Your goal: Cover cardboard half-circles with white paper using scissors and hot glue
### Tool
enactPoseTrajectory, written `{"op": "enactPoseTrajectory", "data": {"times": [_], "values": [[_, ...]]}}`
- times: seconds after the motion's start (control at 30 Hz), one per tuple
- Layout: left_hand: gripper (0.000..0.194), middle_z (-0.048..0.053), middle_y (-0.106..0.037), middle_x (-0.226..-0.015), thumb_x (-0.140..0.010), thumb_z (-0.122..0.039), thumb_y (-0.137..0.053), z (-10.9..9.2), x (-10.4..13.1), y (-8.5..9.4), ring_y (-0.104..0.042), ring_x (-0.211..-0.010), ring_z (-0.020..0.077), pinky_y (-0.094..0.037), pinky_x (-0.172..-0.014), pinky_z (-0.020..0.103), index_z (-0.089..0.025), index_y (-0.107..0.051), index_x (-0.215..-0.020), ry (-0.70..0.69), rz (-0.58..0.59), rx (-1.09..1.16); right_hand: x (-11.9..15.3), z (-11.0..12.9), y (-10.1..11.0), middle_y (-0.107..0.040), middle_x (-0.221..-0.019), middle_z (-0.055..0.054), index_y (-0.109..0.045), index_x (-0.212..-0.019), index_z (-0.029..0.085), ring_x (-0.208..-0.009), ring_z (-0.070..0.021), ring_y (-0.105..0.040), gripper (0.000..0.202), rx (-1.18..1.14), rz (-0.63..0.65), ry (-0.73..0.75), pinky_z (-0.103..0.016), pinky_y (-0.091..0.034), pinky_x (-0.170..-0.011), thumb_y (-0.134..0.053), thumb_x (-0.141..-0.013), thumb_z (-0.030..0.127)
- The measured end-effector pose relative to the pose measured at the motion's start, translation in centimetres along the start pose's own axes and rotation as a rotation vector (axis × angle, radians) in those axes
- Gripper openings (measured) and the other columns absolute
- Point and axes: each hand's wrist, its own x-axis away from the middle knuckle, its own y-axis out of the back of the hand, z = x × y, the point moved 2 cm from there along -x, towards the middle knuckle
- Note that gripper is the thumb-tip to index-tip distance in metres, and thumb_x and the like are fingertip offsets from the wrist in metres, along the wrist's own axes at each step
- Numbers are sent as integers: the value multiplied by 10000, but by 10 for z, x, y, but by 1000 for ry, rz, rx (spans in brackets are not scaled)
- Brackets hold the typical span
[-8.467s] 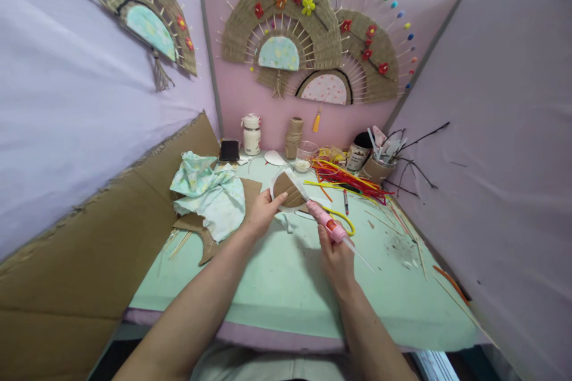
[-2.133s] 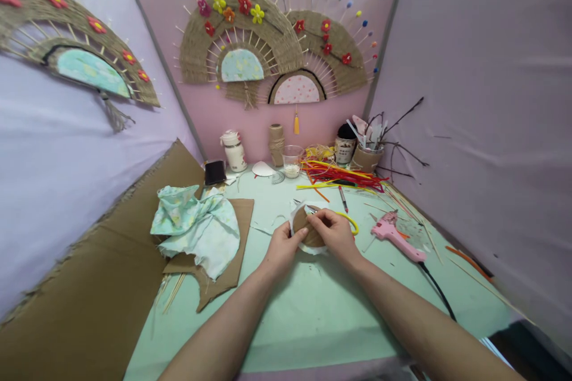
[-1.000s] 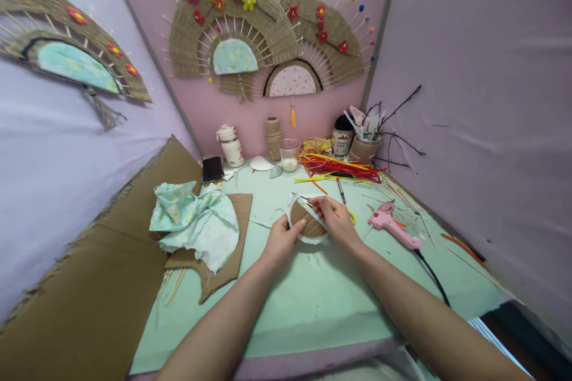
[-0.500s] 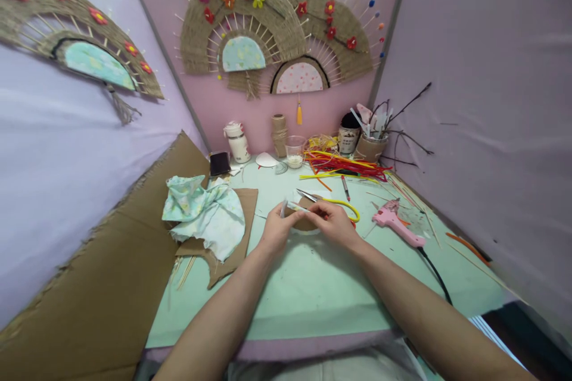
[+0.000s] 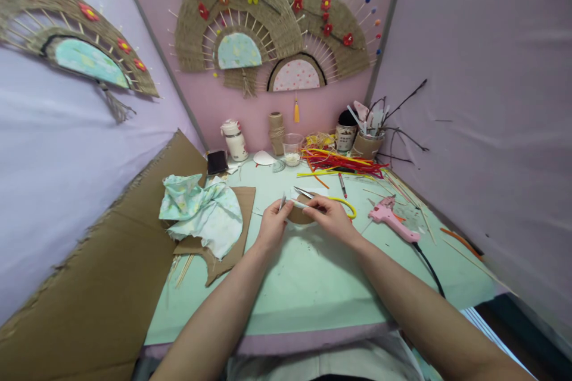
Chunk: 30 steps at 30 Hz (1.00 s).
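Between my two hands is a small pale piece, its edge pinched from both sides; it looks like fabric. My left hand is closed on its left end, with a thin grey-white tip standing up by the fingers. My right hand pinches the right end. Under and behind the fingers lies a rounded brown cardboard piece, partly hidden. Scissors with yellow handles lie just beyond my right hand, blades pointing left.
Patterned fabric lies crumpled on cut cardboard at the left. A pink glue gun with a black cord is at the right. Red and yellow pipe cleaners, a cup, a bottle and twigs stand or lie at the back.
The view has shifted slightly. The pale piece between my hands now shows as a narrow strip, and my fingers have changed their hold on it.
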Motion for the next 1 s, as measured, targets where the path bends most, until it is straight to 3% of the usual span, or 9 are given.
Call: {"op": "enactPoseTrajectory", "data": {"times": [0.17, 0.33, 0.57, 0.7, 0.83, 1.0], "values": [[421, 28, -696, -746, -599, -487, -822, -6, -2, 2, -594, -718, 148, -447, -678, 246, -144, -745, -832, 7, -39, 34, -4, -3, 2, -694, -811, -32, -715, -826, 185, -760, -185, -608, 214, -109, 38, -37, -285, -455, -689, -627, -769, 371], [445, 48, -717, -791, -586, -497, -828, -14, -3, 10, -626, -778, 171, -452, -689, 247, -140, -743, -839, -22, -100, 82, -6, -7, 7, -651, -673, -4, -660, -721, 177, -631, -155, -558, 269, -152, -41, -156, -277, -434, -627, -681, -704, 445], [440, 60, -731, -827, -577, -480, -841, -16, -3, 9, -652, -835, 197, -473, -712, 262, -140, -739, -838, 4, -89, 139, -5, -7, 8, -649, -683, 1, -650, -718, 185, -630, -150, -549, 256, -139, -50, -131, -272, -428, -621, -668, -727, 440], [439, 65, -731, -856, -592, -470, -839, -16, -4, 11, -658, -873, 203, -489, -772, 287, -138, -731, -859, 8, -110, 175, -7, -12, 8, -696, -776, -24, -698, -845, 179, -706, -173, -600, 301, -157, -49, -124, -293, -463, -673, -664, -743, 460], [452, 61, -726, -874, -616, -488, -822, -13, -3, 8, -660, -869, 193, -490, -780, 287, -148, -727, -899, 8, -58, 156, -7, -10, 5, -720, -971, -65, -694, -1013, 183, -816, -197, -638, 384, -189, -12, -109, -322, -495, -741, -677, -738, 450], [426, 64, -724, -870, -641, -476, -807, -7, 1, 1, -639, -829, 174, -470, -746, 263, -148, -743, -906, 15, 78, 59, -2, 0, 5, -716, -891, -45, -709, -848, 200, -847, -214, -638, 238, -127, -33, -55, -323, -489, -769, -664, -761, 417]]}}
